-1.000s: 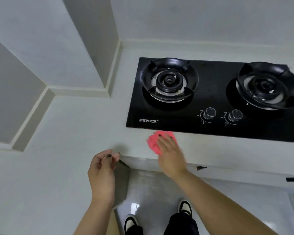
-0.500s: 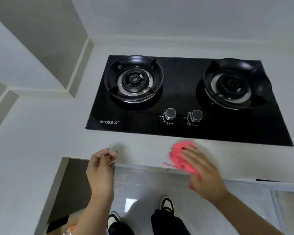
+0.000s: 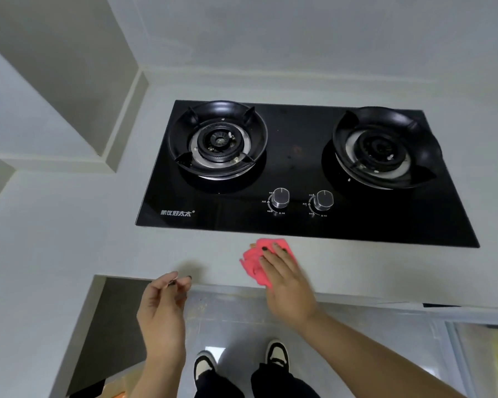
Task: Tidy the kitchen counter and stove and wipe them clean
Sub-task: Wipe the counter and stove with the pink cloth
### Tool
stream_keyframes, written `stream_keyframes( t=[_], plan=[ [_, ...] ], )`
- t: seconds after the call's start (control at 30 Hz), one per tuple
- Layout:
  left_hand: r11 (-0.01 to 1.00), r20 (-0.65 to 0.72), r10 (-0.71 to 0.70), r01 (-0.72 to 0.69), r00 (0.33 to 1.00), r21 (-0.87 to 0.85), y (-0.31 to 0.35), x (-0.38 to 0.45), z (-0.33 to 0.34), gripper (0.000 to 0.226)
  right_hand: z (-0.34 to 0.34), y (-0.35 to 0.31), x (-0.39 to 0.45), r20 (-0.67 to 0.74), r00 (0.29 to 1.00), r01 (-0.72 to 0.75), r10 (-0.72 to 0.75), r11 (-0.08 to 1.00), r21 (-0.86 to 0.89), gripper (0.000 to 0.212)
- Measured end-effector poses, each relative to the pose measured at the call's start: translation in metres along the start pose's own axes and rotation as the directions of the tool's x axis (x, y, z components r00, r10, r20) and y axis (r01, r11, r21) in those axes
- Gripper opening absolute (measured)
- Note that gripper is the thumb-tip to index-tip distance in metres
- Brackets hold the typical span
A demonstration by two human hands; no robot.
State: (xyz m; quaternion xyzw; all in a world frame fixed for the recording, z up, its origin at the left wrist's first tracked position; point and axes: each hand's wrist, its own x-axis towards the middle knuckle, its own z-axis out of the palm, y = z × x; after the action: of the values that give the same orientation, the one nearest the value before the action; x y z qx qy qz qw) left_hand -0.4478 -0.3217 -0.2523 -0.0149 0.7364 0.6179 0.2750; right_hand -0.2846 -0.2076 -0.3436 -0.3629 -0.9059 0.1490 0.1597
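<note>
The right hand (image 3: 285,278) lies flat on a pink cloth (image 3: 256,259), its fingers (image 3: 270,254) straight and spread a little, pressing the cloth onto the pale grey counter (image 3: 69,231) just in front of the stove's near edge, at about 6 o'clock from the two control knobs. The cloth is bunched, showing past the fingertips and to the hand's left, and its near corner reaches the counter's front edge. The left hand (image 3: 163,308) hovers at 9 o'clock from the cloth, over the counter's front edge, with its fingers loosely curled and thumb and forefinger nearly meeting; whether they pinch anything is too small to tell. The black glass gas stove (image 3: 299,156) sits inset in the counter at 12 o'clock from the hands. Its left burner (image 3: 217,139) and right burner (image 3: 383,146) each carry a round black pan support, and pale crumbs show around both burner rings. The left knob (image 3: 281,196) and right knob (image 3: 322,200) stand side by side near the stove's front, between the burners. White lettering sits at the stove's front left corner. Below the counter's edge, at 6 o'clock, two black-and-white shoes (image 3: 276,356) stand on a glossy floor (image 3: 230,317).
</note>
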Motion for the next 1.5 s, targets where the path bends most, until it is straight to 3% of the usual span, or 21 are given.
stream_keyframes(
  t=[0.27,0.4,0.5,0.6,0.67,0.7,0.77,0.87,0.93,1.0,1.07,1.17,1.23,1.33,1.43,1.5],
  plan=[
    [0.997,-0.019,-0.024,0.023,1.000,-0.069,0.010,0.045,-0.055,0.022,0.048,-0.092,0.053,0.011,0.996,0.087,-0.087,0.996,0.016,0.044],
    [0.995,0.011,-0.015,0.016,1.000,-0.101,0.033,0.081,-0.083,0.021,0.068,-0.146,0.083,0.079,0.995,0.058,-0.058,0.998,0.011,0.056],
    [0.995,0.050,0.001,0.005,0.999,-0.102,0.047,0.111,-0.109,0.020,0.099,-0.195,0.112,0.129,0.982,0.139,-0.138,0.990,-0.003,0.047],
    [0.999,0.102,0.038,-0.033,0.994,-0.042,0.054,0.132,-0.128,0.020,0.120,-0.241,0.135,0.285,0.893,0.299,-0.348,0.933,0.202,0.044],
    [0.998,0.098,0.060,-0.056,0.993,-0.037,0.059,0.145,-0.142,0.018,0.120,-0.263,0.155,0.278,0.859,0.312,-0.429,0.871,0.380,0.044],
    [0.997,0.080,0.074,-0.071,0.994,-0.033,0.062,0.152,-0.149,0.017,0.120,-0.268,0.169,0.226,0.879,0.299,-0.420,0.854,0.425,0.045],
    [0.995,0.061,0.100,-0.099,0.993,-0.012,0.066,0.164,-0.159,0.020,0.112,-0.260,0.202,0.124,0.956,0.189,-0.264,0.883,0.429,0.051],
    [0.997,0.034,0.075,-0.075,0.997,0.006,0.061,0.183,-0.178,0.022,0.102,-0.232,0.257,0.076,0.997,-0.012,-0.005,0.976,0.217,0.050],
    [0.998,0.005,0.061,-0.061,0.998,0.010,0.058,0.193,-0.189,0.024,0.109,-0.214,0.280,0.162,0.987,-0.015,0.014,1.000,0.005,0.050],
    [0.998,-0.027,0.056,-0.056,0.998,0.000,0.058,0.199,-0.197,0.024,0.123,-0.214,0.289,0.198,0.980,-0.011,0.029,0.996,-0.093,0.050],
    [0.998,-0.055,0.053,-0.055,0.997,-0.025,0.060,0.203,-0.206,0.022,0.137,-0.236,0.286,0.177,0.981,-0.069,0.083,0.994,-0.088,0.049],
    [0.996,-0.118,0.028,-0.037,0.993,-0.077,0.063,0.210,-0.218,0.020,0.154,-0.290,0.253,0.205,0.977,0.049,-0.050,0.999,0.013,0.045],
    [0.994,-0.163,0.033,-0.050,0.986,-0.099,0.065,0.215,-0.225,0.023,0.165,-0.326,0.214,0.260,0.924,0.254,-0.281,0.958,0.134,0.044],
    [0.990,-0.214,0.044,-0.072,0.976,-0.125,0.073,0.219,-0.230,0.028,0.176,-0.371,0.146,0.319,0.751,0.486,-0.579,0.811,0.327,0.037],
    [0.985,-0.233,0.087,-0.119,0.969,-0.127,0.085,0.215,-0.233,0.030,0.173,-0.387,0.093,0.388,0.555,0.583,-0.736,0.677,0.449,0.034],
    [0.980,-0.250,0.106,-0.143,0.963,-0.137,0.089,0.210,-0.240,0.029,0.167,-0.373,0.092,0.324,0.446,0.699,-0.834,0.551,0.456,0.035]
  ],
)
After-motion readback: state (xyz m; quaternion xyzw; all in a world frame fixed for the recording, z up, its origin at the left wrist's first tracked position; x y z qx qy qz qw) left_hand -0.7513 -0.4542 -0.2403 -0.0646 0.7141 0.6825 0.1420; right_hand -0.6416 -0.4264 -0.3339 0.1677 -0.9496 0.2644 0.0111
